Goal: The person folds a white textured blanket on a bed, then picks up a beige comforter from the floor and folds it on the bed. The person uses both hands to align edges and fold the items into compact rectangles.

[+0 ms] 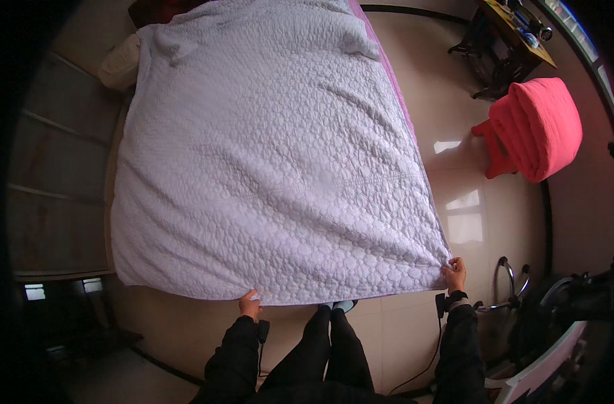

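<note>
A pale lavender quilted bedspread [276, 166] with a honeycomb stitch covers most of the bed before me. My left hand [249, 305] grips its near hem, left of my feet. At the near right corner, my right hand [455, 275] pinches the edge of the same bedspread. Diagonal folds run across the cloth toward that corner. Along the right side a strip of pink sheet [395, 91] shows from beneath. The far part of the bedspread is bunched and wrinkled.
A red stool [494, 149] on the right carries a folded coral-pink quilt [542, 129]. Behind it stands a wooden-topped sewing table [524, 35]. A chrome tubular frame [509, 283] is near my right hand. Cabinet doors [59, 166] line the left, and glossy tiles [408, 328] cover the floor.
</note>
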`<act>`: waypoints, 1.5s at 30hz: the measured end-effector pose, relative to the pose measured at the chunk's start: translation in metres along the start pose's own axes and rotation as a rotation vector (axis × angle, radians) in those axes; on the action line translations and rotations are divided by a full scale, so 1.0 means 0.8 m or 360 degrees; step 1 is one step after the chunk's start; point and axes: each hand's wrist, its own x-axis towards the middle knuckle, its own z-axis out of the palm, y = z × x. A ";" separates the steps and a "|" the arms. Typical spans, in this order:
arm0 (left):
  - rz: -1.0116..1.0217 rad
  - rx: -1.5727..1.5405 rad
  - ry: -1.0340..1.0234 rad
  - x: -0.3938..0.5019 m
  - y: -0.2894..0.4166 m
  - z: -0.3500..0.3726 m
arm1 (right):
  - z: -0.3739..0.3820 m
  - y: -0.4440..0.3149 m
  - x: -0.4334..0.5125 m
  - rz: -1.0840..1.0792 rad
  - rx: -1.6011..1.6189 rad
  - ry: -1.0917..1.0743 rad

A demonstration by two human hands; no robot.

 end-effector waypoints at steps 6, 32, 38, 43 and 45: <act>0.0039 -0.0041 0.0040 0.013 -0.010 0.005 | 0.004 -0.010 -0.011 0.0003 -0.0097 0.0025; 0.1305 0.0865 -0.1076 -0.109 0.131 0.278 | -0.125 -0.073 -0.018 0.0170 -0.0856 -0.0758; -0.0183 0.1377 -0.1017 -0.148 0.105 0.336 | -0.194 -0.120 0.012 -0.0020 -0.0473 -0.0984; 0.0095 0.0677 -0.1112 -0.254 0.130 0.328 | -0.251 -0.216 0.042 -0.0064 -0.0479 -0.1108; 0.0080 0.0549 -0.1077 -0.303 0.169 0.343 | -0.254 -0.251 0.064 -0.0103 -0.0275 -0.1203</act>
